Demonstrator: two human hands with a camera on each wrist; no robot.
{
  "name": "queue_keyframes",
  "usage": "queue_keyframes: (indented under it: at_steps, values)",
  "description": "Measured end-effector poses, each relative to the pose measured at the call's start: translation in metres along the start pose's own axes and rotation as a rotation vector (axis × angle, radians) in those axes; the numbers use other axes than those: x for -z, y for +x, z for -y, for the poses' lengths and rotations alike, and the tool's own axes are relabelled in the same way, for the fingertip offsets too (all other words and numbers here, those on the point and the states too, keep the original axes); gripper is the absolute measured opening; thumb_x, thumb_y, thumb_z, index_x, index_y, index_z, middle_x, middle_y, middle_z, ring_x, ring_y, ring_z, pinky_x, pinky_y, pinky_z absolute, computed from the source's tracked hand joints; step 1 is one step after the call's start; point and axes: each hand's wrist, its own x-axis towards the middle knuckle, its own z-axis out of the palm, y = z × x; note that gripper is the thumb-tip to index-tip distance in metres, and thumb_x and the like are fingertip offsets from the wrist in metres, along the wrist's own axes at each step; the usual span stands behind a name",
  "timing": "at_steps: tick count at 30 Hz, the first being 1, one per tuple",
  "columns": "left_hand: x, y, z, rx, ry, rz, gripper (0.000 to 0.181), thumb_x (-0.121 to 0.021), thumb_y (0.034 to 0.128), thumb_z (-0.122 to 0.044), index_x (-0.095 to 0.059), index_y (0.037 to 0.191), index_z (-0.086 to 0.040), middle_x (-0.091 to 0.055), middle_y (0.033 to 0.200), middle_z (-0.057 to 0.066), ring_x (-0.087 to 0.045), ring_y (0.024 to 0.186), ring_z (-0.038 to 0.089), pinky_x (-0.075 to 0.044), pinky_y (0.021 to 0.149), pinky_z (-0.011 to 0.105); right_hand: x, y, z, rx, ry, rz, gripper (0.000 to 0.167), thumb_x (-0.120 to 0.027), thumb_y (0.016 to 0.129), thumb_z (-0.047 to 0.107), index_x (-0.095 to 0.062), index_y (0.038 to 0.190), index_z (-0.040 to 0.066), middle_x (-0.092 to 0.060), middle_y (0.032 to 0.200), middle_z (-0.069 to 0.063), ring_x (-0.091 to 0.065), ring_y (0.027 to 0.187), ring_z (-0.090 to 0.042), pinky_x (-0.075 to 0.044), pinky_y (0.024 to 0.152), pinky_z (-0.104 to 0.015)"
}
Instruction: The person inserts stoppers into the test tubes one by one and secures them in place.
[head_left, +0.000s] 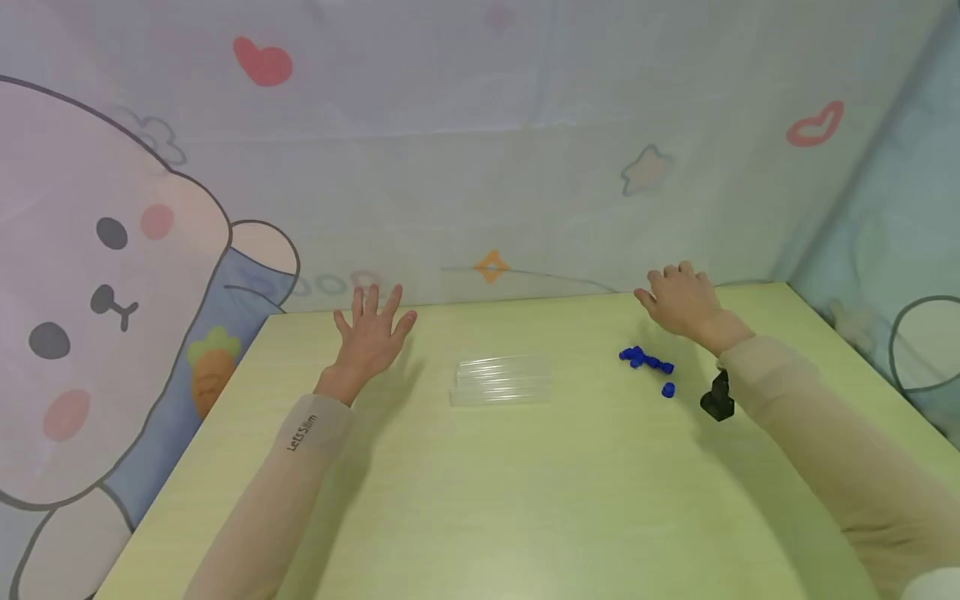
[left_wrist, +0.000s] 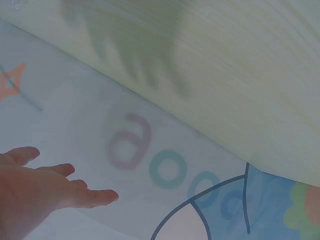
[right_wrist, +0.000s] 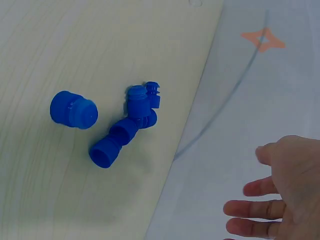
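Take the clear plastic tubes [head_left: 501,381] as the landmark. Find them flat on the table [head_left: 480,500], side by side, with long axes running left to right. Note the governing relation: right-hand tube ends directed broadly toward the cluster of blue stoppers [head_left: 647,361], to the right of the tubes.

Treat the left hand [head_left: 369,342] as nearer to the tubes, positioned to their left and slightly farther out. Locate the right hand [head_left: 684,304] to the right of the tubes and farther out; judge it better placed for the stoppers. Read both grips as released: left fingers spread, right fingers loosely extended, nothing held in either.

Locate a single blue stopper [head_left: 668,390] to the right of the tubes, apart from the cluster. Locate a black faceted piece [head_left: 717,404] farther right of the tubes; cannot tell whether resting on the table or attached at the wrist.

Regard the tubes as the containers. See no contents through the clear walls and no blue stopper fitted; cannot tell which ends are sealed. In the right wrist view, observe hollow ends on some stoppers.
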Motion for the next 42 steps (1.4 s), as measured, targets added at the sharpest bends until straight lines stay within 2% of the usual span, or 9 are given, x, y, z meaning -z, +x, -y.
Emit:
queue_keyframes:
  at_steps: [2,5,8,12,16,21,31,35,42]
  values:
    - [0.0,0.001,0.001,-0.003,0.003,-0.003,0.065,-0.026,0.1025,-0.052,-0.013,0.156,-0.017,-0.001,0.161,0.025,0.01,0.148,0.044,0.005,0.107,0.076,0.001,-0.001,-0.004,0.009,0.02,0.051,0.033,-0.044,0.102,0.023,-0.059,0.103,-0.006,-0.062,0.09,-0.024,-0.058,0.079,-0.037,-0.049,0.067,-0.049]
    - [-0.001,0.001,0.001,-0.005,0.007,-0.006,0.065,-0.027,0.1026,-0.051,-0.014,0.156,-0.017,-0.002,0.161,0.025,0.008,0.148,0.044,0.004,0.107,0.076,0.004,-0.004,-0.01,0.011,0.069,0.179,0.022,-0.053,0.097,0.017,-0.061,0.092,-0.003,-0.062,0.082,-0.017,-0.058,0.067,-0.025,-0.047,0.059,-0.039]
    - [0.0,0.001,0.0,-0.007,0.003,-0.01,0.065,-0.028,0.1025,-0.051,-0.015,0.156,-0.016,-0.003,0.16,0.026,0.007,0.148,0.045,0.004,0.107,0.076,0.005,-0.007,-0.015,0.011,0.122,0.329,0.018,-0.061,0.092,0.016,-0.063,0.094,-0.002,-0.063,0.084,-0.014,-0.055,0.066,-0.02,-0.047,0.058,-0.035]
    - [-0.001,0.001,0.0,-0.009,0.011,-0.01,0.065,-0.029,0.1026,-0.05,-0.015,0.156,-0.016,-0.004,0.16,0.026,0.007,0.148,0.045,0.004,0.107,0.076,0.004,-0.012,-0.02,-0.02,0.251,0.535,0.016,-0.064,0.091,0.018,-0.066,0.092,0.002,-0.06,0.073,-0.007,-0.045,0.056,-0.014,-0.04,0.05,-0.027]
    - [-0.004,0.0,0.001,-0.006,0.026,-0.003,0.065,-0.028,0.1026,-0.051,-0.015,0.156,-0.017,-0.007,0.16,0.027,0.006,0.148,0.045,0.002,0.107,0.076,0.001,-0.015,-0.02,-0.041,0.315,0.648,0.015,-0.066,0.089,0.02,-0.067,0.091,0.004,-0.058,0.068,-0.003,-0.044,0.054,-0.012,-0.042,0.05,-0.026]
    - [-0.005,-0.001,-0.001,-0.004,0.021,0.014,0.064,-0.028,0.103,-0.05,-0.014,0.156,-0.016,-0.008,0.159,0.027,0.006,0.148,0.045,0.003,0.107,0.076,-0.004,-0.016,-0.017,-0.059,0.326,0.678,0.017,-0.07,0.088,0.022,-0.066,0.092,0.006,-0.061,0.07,-0.003,-0.048,0.057,-0.013,-0.045,0.054,-0.027]
    - [-0.009,-0.001,-0.003,-0.009,0.014,0.031,0.064,-0.027,0.1033,-0.049,-0.012,0.156,-0.017,-0.008,0.16,0.026,0.005,0.148,0.044,0.003,0.109,0.074,-0.013,-0.013,-0.019,-0.055,0.328,0.677,0.008,-0.068,0.086,0.011,-0.067,0.085,0.004,-0.063,0.068,-0.003,-0.048,0.056,-0.012,-0.046,0.052,-0.025]
    - [-0.012,-0.001,-0.004,-0.024,0.016,0.039,0.064,-0.027,0.1034,-0.049,-0.011,0.156,-0.016,-0.009,0.159,0.027,0.003,0.147,0.047,0.0,0.11,0.073,-0.015,-0.013,-0.019,-0.057,0.331,0.68,0.007,-0.067,0.086,0.01,-0.067,0.084,0.003,-0.061,0.066,-0.002,-0.046,0.055,-0.012,-0.043,0.051,-0.024]
    - [-0.016,-0.002,-0.009,-0.053,0.001,0.053,0.064,-0.031,0.1039,-0.044,-0.011,0.156,-0.014,-0.019,0.156,0.029,-0.007,0.146,0.048,-0.009,0.112,0.07,-0.016,-0.014,-0.015,-0.035,0.326,0.687,0.007,-0.067,0.086,0.009,-0.067,0.083,0.002,-0.061,0.065,-0.002,-0.046,0.054,-0.011,-0.044,0.05,-0.023]
